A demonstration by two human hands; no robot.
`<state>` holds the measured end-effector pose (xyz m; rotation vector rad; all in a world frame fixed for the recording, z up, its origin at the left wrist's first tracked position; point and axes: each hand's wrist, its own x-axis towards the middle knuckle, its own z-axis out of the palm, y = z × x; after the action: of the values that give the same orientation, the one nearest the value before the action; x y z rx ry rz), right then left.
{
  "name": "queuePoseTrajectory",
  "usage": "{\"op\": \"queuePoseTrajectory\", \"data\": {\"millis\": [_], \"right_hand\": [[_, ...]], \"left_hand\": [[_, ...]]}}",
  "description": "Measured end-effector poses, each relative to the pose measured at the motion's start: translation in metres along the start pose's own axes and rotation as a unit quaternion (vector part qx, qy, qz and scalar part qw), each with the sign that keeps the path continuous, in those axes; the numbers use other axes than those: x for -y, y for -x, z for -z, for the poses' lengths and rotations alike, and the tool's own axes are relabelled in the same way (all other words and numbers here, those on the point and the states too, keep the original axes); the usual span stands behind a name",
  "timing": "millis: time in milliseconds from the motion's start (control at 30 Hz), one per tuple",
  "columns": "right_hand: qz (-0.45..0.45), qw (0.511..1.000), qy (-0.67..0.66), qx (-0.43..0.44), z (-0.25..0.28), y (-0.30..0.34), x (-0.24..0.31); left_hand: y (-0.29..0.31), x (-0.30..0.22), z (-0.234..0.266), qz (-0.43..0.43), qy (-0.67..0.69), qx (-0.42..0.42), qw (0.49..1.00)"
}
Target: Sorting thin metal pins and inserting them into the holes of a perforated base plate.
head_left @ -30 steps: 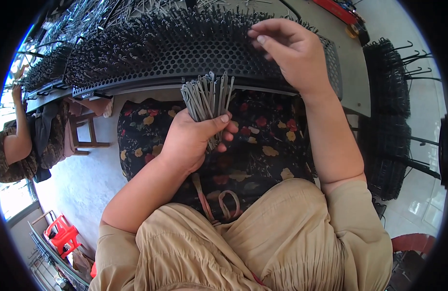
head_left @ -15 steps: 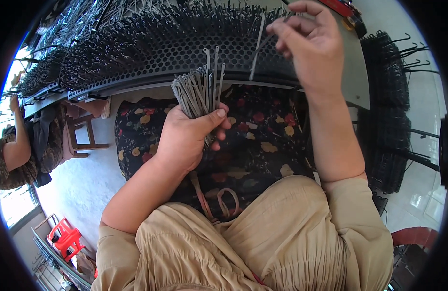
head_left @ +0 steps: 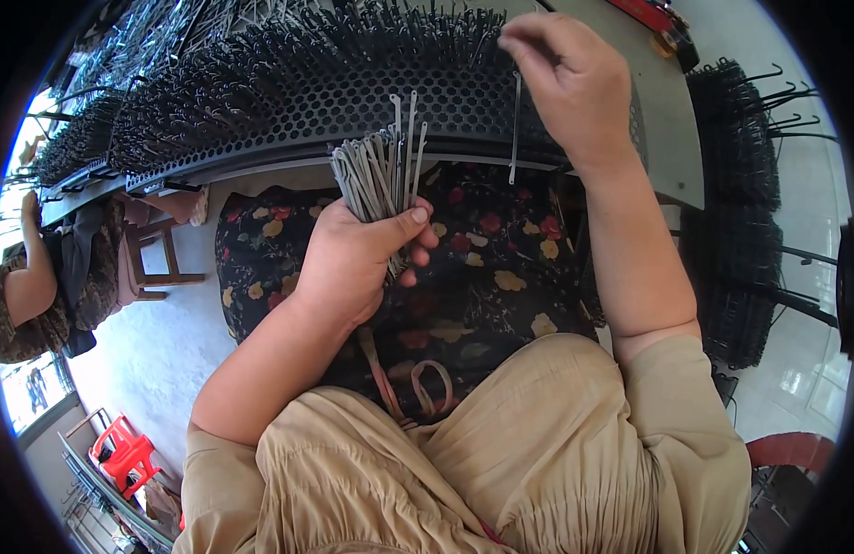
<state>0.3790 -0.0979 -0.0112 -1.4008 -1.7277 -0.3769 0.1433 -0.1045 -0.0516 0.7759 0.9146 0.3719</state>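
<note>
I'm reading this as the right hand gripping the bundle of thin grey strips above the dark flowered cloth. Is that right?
Not quite: the head view shows the left hand, not the right, gripping the bundle of thin grey strips above the dark flowered cloth. The right hand is raised near the perforated black rack.

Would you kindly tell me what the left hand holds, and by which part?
The left hand grips a bundle of thin grey metal strips around its lower part.
</note>
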Motion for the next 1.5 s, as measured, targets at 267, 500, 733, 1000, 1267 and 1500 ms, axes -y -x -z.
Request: {"op": "queuePoseTrajectory", "data": {"millis": [267, 500, 733, 1000, 1267, 1500], "right_hand": [[0.149, 0.985, 0.03, 0.08, 0.021, 0.023, -0.014], [0.132, 0.981, 0.012, 0.141, 0.036, 0.056, -0.008], [-0.011, 0.998, -0.055, 0.029, 0.026, 0.037, -0.011], [-0.109, 0.974, -0.157, -0.119, 0.005, 0.011, 0.005], [-0.092, 0.984, -0.121, -0.093, 0.0, 0.014, -0.006], [-0.089, 0.985, -0.123, -0.077, 0.003, 0.011, -0.005]], "left_hand": [[0.002, -0.001, 0.005, -0.001, 0.011, 0.0, 1.0], [0.001, -0.001, -0.002, 0.011, -0.005, 0.015, 1.0], [-0.003, 0.001, -0.011, 0.006, -0.03, -0.001, 1.0], [-0.004, 0.004, -0.014, -0.022, -0.056, 0.0, 0.998], [-0.005, 0.005, -0.017, -0.021, -0.07, 0.005, 0.997], [-0.005, 0.004, -0.017, -0.022, -0.05, 0.004, 0.999]]}}
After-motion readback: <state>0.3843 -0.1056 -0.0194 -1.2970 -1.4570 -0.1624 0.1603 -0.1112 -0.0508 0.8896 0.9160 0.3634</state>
